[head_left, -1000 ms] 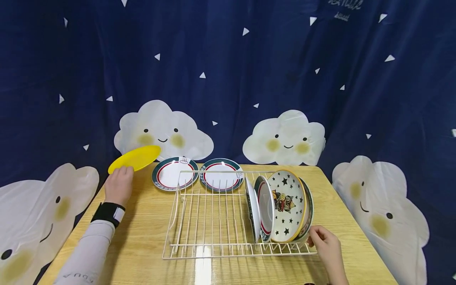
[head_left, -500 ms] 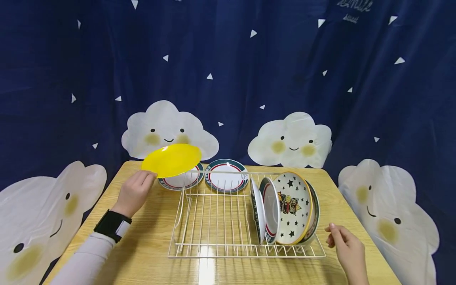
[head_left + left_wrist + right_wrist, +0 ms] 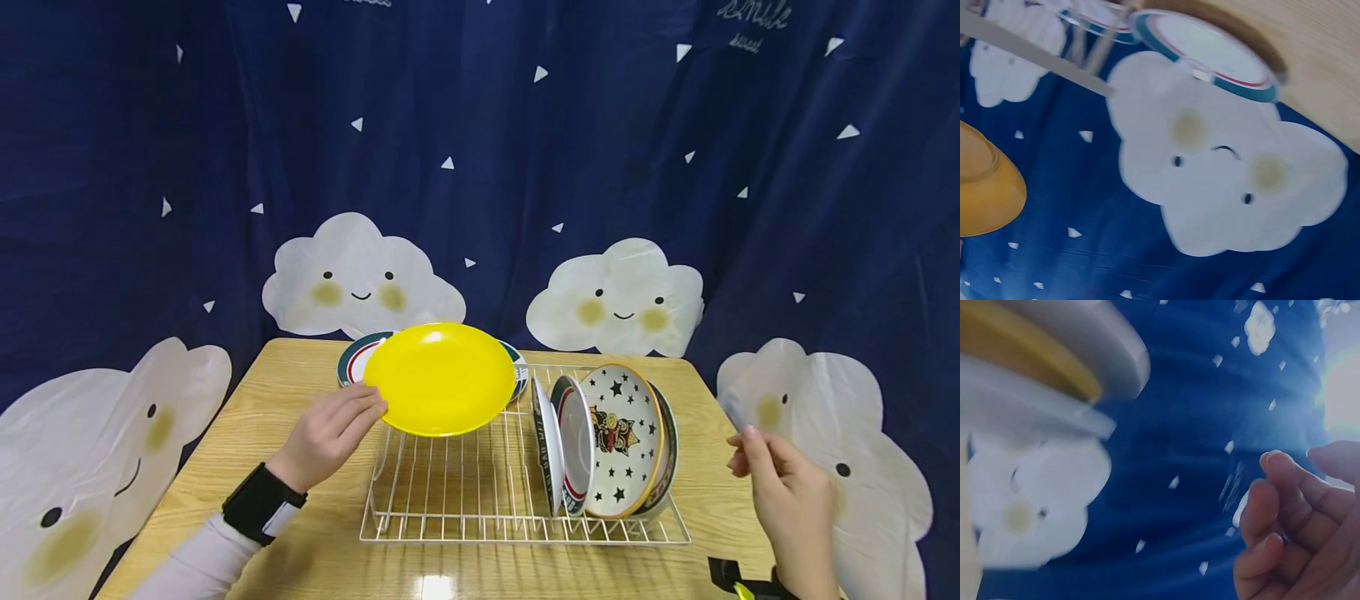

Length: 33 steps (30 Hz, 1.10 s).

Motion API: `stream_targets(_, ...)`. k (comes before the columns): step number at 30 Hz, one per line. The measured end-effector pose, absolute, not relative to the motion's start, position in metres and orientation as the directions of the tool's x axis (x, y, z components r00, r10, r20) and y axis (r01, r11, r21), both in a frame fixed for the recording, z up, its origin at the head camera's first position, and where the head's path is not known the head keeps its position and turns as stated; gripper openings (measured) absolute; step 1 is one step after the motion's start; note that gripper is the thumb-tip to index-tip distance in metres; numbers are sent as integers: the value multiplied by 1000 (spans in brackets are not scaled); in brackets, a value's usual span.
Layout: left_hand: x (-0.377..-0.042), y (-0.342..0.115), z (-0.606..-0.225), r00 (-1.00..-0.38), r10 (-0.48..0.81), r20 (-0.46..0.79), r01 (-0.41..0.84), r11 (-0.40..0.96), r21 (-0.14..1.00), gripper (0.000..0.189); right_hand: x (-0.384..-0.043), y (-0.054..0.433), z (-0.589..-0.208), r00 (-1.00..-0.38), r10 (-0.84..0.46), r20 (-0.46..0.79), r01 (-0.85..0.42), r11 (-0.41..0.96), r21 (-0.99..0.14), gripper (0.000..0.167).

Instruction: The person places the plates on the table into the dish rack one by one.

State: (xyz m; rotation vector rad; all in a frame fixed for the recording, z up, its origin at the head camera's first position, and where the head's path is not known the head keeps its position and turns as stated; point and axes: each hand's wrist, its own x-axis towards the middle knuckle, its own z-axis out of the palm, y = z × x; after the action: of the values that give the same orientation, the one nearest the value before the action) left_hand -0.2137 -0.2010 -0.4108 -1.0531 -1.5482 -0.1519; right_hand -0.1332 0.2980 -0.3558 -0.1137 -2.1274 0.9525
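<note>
in the head view, the left hand [image 3: 330, 433] pinches the yellow plate [image 3: 441, 379] at its left rim, a narrow grip on the edge alone, which probably leaves the rest of the plate unobstructed. the plate is in the air above the wire rack [image 3: 480, 542], toward the far edge of the bench [image 3: 300, 367], hiding parts of the two green-rimmed plates [image 3: 356, 360] behind it. in the rack's right half, a star-patterned dish [image 3: 618, 467] and other dishes [image 3: 576, 437] stand on edge, presumably braced by the wires. the right hand [image 3: 791, 492] hangs over the bench's right edge.

in the left wrist view, the yellow plate's ringed underside shows, likely shaped to sit level; i cannot tell the grip here. a green-rimmed plate lies flat near the bench's far edge.

in the right wrist view, the right hand's fingers curl loosely, a gap before the thumb, nothing between them: that grip seems idle.
</note>
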Motion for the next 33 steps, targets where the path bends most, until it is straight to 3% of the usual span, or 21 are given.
stream_targets(8, -189, -169, -398, 216, 535, 817, 729, 468, -500, 22, -139, 245, -353, -776, 160, 610, -347, 699, -625, 22)
stream_targets(15, -178, -152, -399, 257, 561, 787, 740, 409, -533, 21, -145, 209, -358, -905, -12, 426, -300, 728, -617, 27)
stream_targets(23, -176, -144, -402, 279, 549, 788, 755, 381, -533, 19, -154, 189, -361, -969, -49, 241, -210, 673, -710, 32)
stream_targets(27, -175, -143, -405, 267, 547, 794, 765, 381, -520, 18, -156, 187, -362, -985, -10, 170, -144, 581, -801, 34)
stream_targets(33, -172, -140, -416, 138, 568, 812, 782, 441, -441, 24, -154, 184, -359, -989, 52, 140, -110, 373, -921, 35)
